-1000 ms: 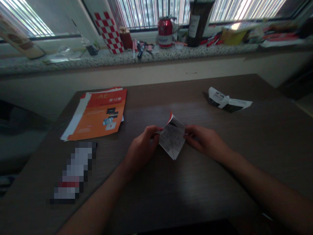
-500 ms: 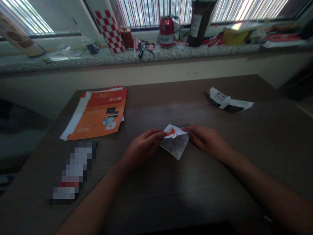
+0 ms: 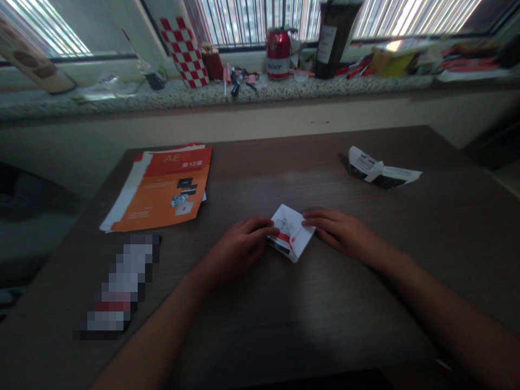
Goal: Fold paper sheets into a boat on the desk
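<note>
A small square of folded paper (image 3: 293, 234), white with red and dark print, lies on the dark wooden table (image 3: 260, 330) between my hands. My left hand (image 3: 246, 241) grips its left corner, thumb and forefinger on the printed side. At the right corner, my right hand (image 3: 339, 227) has its fingers on top and the thumb low at the edge, pinching the paper. Farther back on the right rests another piece of folded paper (image 3: 379, 169), shaped like a boat, with a white band across its middle.
Orange printed booklets (image 3: 162, 189) lie at the back left, with a blurred-out, phone-shaped object (image 3: 122, 287) in front of them. Along the granite windowsill (image 3: 244, 97) stand a red can (image 3: 278, 54), a checkered carton (image 3: 184, 52), a dark pouch (image 3: 331, 40) and small clutter.
The paper's raised upper flap has come down toward me, so it now looks like a flat square with its printed side up. Both hands stay at its side corners.
</note>
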{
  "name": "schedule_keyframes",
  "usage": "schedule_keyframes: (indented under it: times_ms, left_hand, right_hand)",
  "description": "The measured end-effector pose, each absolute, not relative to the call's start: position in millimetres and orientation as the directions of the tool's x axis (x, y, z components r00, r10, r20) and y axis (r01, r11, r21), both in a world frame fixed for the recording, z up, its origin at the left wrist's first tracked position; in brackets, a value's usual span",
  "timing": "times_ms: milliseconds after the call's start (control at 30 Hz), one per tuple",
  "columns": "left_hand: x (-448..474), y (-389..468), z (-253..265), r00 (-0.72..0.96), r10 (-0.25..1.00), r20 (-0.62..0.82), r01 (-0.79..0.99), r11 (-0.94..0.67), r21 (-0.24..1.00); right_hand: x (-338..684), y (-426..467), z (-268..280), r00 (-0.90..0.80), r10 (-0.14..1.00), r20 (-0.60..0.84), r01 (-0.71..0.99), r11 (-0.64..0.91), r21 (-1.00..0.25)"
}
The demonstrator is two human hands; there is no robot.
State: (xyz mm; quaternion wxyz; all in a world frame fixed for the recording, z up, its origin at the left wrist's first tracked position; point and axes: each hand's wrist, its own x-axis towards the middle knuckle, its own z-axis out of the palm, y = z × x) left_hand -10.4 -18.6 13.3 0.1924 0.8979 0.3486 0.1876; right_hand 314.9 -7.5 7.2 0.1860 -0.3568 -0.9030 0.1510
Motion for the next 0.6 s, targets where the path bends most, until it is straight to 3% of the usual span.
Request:
schedule_keyframes:
  times_ms: [600]
  left_hand:
    - [2.9, -22.5, 10.6, 0.651, 0.738, 0.178, 0.650, -0.663, 0.371]
  right_hand:
    - [305.7, -8.8, 10.5, -0.699, 0.676, 0.235, 0.595, 0.731, -0.333]
